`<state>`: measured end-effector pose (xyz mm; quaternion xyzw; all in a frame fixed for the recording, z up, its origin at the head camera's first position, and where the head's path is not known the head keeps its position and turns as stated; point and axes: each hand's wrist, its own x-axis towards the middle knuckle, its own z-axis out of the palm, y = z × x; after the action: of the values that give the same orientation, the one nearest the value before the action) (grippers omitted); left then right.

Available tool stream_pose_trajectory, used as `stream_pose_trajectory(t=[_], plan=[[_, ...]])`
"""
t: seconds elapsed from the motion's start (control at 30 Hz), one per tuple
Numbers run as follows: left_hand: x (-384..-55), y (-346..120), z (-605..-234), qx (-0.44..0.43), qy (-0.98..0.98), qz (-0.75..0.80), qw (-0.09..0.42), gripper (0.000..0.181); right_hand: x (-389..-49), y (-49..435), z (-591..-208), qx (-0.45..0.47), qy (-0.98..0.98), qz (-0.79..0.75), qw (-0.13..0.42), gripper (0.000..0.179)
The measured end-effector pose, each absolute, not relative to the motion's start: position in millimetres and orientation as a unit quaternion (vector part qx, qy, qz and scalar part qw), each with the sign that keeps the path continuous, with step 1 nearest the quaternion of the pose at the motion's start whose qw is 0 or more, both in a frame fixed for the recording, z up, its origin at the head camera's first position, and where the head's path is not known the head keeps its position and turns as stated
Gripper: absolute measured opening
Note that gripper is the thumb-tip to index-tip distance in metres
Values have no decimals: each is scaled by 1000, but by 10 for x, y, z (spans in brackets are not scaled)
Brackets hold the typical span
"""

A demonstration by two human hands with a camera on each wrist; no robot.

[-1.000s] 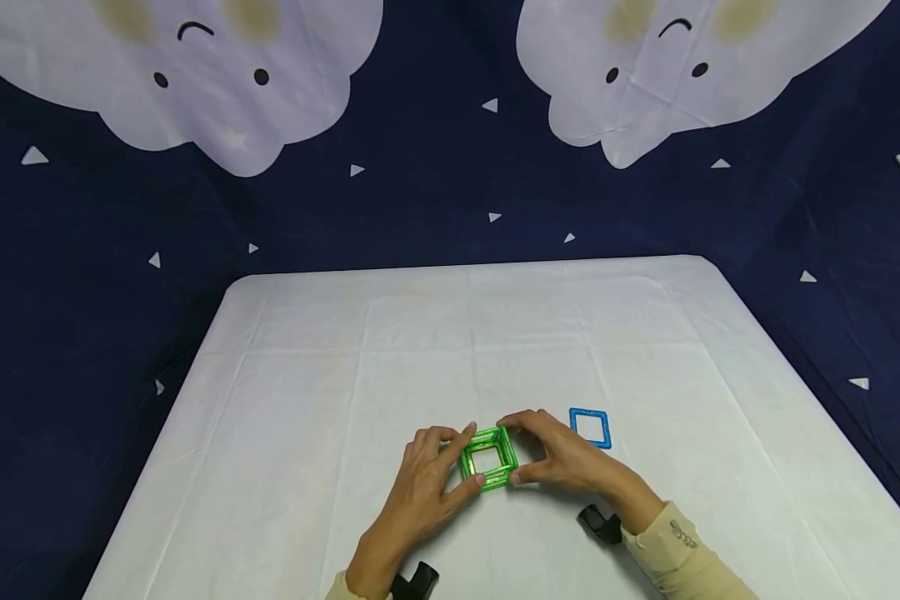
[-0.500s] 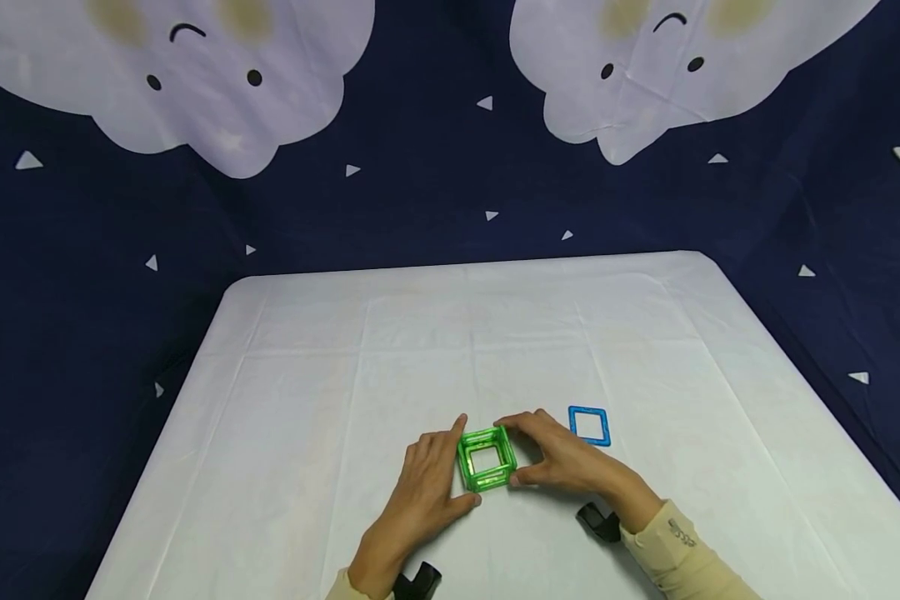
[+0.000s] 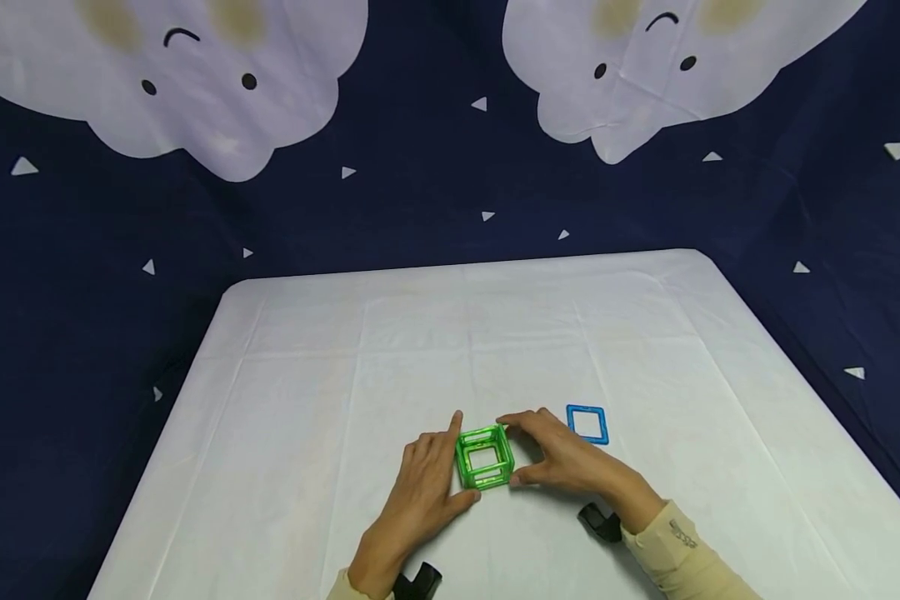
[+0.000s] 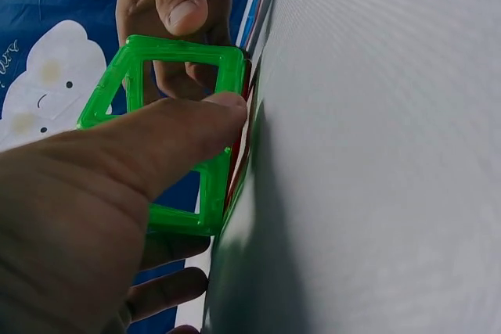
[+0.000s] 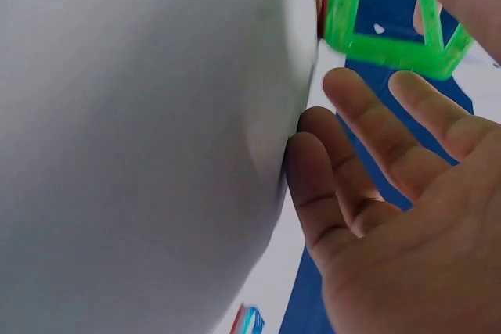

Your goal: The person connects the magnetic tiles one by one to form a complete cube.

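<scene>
A hollow green cube built of magnetic tiles [image 3: 487, 482] stands on the white table between both hands. My left hand [image 3: 422, 487] lies along its left side, index finger straight and pointing away, thumb at the near corner. In the left wrist view the thumb crosses in front of a green tile [image 4: 210, 197], with a thin red edge showing low against the table. My right hand [image 3: 570, 460] holds the cube's right side, index fingertip at the far corner and thumb at the near one. Its other fingers spread loosely below the cube in the right wrist view.
A single blue square magnetic tile [image 3: 605, 425] lies flat just beyond the right hand. The white-covered table [image 3: 307, 400] reaches back to a dark blue cloth [image 3: 420, 225] with clouds and triangles. Black wrist mounts [image 3: 598, 523] sit at both wrists.
The left hand's index finger and thumb have come off the cube's top edges and straightened along its left side. The right hand keeps its hold; the cube has barely moved.
</scene>
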<state>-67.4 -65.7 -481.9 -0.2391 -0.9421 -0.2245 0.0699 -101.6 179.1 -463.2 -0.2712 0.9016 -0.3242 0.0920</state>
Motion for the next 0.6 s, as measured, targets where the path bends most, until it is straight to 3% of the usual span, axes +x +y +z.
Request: stream_pose_trajectory(t=[0.33,0.6], plan=[[-683,-650,-4829,-231,-938,-250,68,101,-1027,2371,-4541,-199,950,-242,-7,72],[-685,-668,-4813,-226,-924,-298,79,84,-1041,2767,-4589,-139,974,-176,15,77]])
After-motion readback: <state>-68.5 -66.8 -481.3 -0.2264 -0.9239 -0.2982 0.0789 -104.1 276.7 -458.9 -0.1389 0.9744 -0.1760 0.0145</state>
